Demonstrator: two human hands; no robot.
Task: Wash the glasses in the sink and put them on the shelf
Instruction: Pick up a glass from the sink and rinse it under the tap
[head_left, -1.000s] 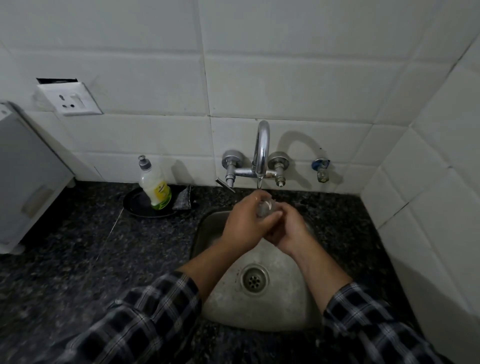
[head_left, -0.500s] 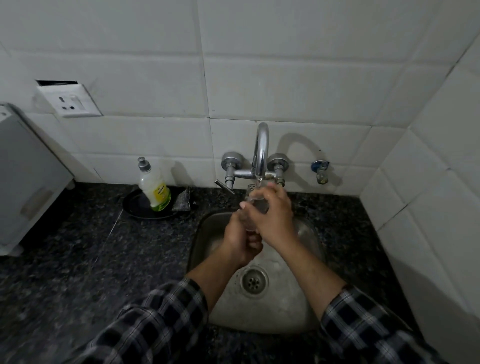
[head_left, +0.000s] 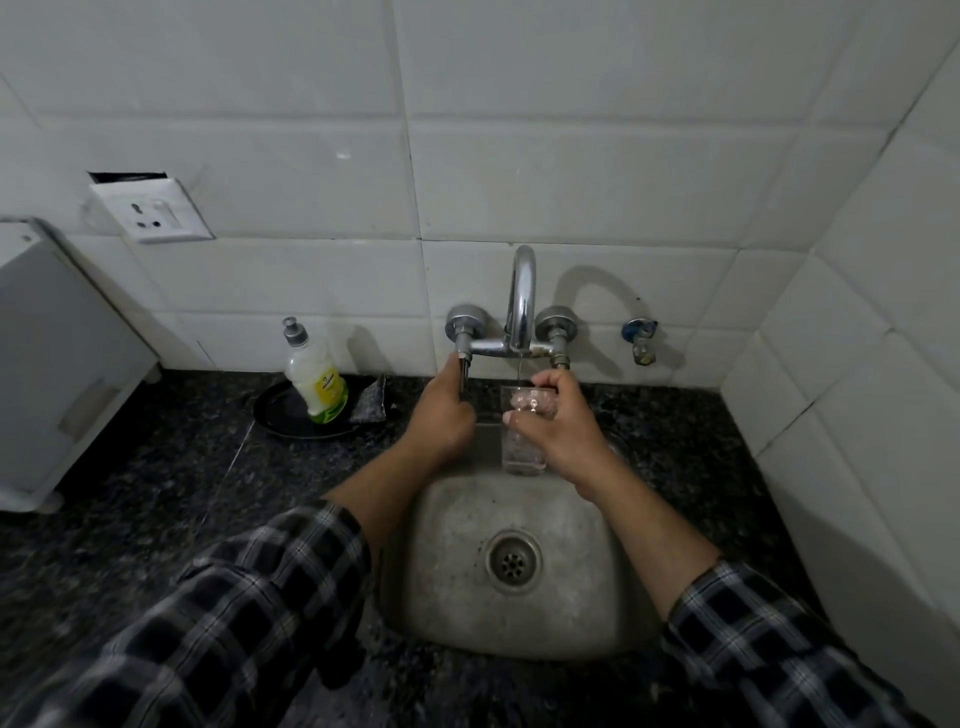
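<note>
Head view: left hand (head_left: 439, 415) has come off the glass (head_left: 522, 434) and gone to the tap lever (head_left: 461, 376), fingers closed round it. Right hand (head_left: 558, 431) now holds the glass alone, fingers clamped on its upper part, upright under the spout (head_left: 521, 296) over the sink (head_left: 519, 623). Thin stream runs into the glass. Reads as scrubbing over, rinse underway; shelf step not yet started. No shelf in view.

Bottle (head_left: 315, 382) label too blurred to read
</note>
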